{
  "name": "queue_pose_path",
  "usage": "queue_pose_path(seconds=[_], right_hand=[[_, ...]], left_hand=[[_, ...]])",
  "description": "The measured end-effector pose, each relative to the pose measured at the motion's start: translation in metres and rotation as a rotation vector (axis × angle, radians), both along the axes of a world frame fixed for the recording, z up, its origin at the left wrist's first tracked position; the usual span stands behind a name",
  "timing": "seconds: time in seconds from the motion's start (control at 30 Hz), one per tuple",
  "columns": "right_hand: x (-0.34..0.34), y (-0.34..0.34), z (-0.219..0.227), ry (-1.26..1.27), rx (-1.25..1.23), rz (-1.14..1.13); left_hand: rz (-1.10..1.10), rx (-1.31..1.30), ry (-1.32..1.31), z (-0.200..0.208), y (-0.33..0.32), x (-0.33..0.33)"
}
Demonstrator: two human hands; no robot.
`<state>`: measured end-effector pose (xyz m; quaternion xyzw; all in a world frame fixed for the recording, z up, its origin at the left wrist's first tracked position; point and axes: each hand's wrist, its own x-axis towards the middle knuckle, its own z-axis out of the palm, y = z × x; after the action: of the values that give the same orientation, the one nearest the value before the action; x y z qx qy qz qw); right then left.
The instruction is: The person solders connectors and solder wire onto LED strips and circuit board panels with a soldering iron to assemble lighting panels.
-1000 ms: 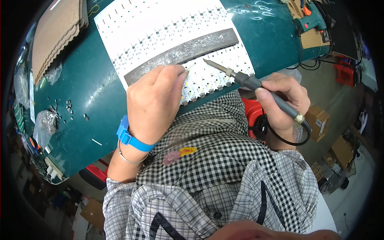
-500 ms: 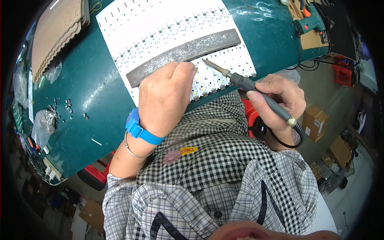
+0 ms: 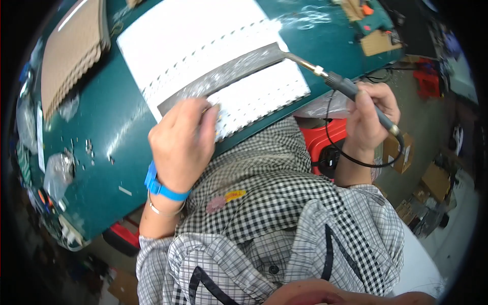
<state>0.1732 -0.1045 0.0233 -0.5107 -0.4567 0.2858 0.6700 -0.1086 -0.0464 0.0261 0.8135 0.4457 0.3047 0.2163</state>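
Observation:
My right hand (image 3: 373,114) grips a soldering iron (image 3: 341,84) by its dark grey handle. The iron's thin metal tip points up and left, near the right end of a flat dark metal bar (image 3: 223,71). That bar lies across a white circuit board panel (image 3: 262,94) with rows of small parts. Over the panel's lower left part is my left hand (image 3: 180,140), thumb and fingers pinched together; what they hold, if anything, is blurred and hidden. A blue band (image 3: 168,190) circles my left wrist.
Stacked corrugated cardboard (image 3: 76,51) stands at the far left of the green table (image 3: 101,193). Small loose components (image 3: 89,147) lie beside a clear plastic bag (image 3: 60,175). A green tool (image 3: 375,23) is at the back right. The iron's black cord (image 3: 356,161) loops past my right wrist.
The soldering iron moved up and right, away from the lower rows. My left hand drew left and down, apart from the tip. The view shifted slightly.

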Motion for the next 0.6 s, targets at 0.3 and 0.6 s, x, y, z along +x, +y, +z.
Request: queue_pose_path(seconds=[0.3, 0.6], right_hand=[[0.077, 0.048, 0.030, 0.083, 0.101, -0.402], [0.121, 0.171, -0.016, -0.746, 0.318, -0.557]], left_hand=[[0.163, 0.030, -0.162, 0.032, -0.006, 0.000], [0.235, 0.189, -0.312, 0.015, 0.007, -0.023]])
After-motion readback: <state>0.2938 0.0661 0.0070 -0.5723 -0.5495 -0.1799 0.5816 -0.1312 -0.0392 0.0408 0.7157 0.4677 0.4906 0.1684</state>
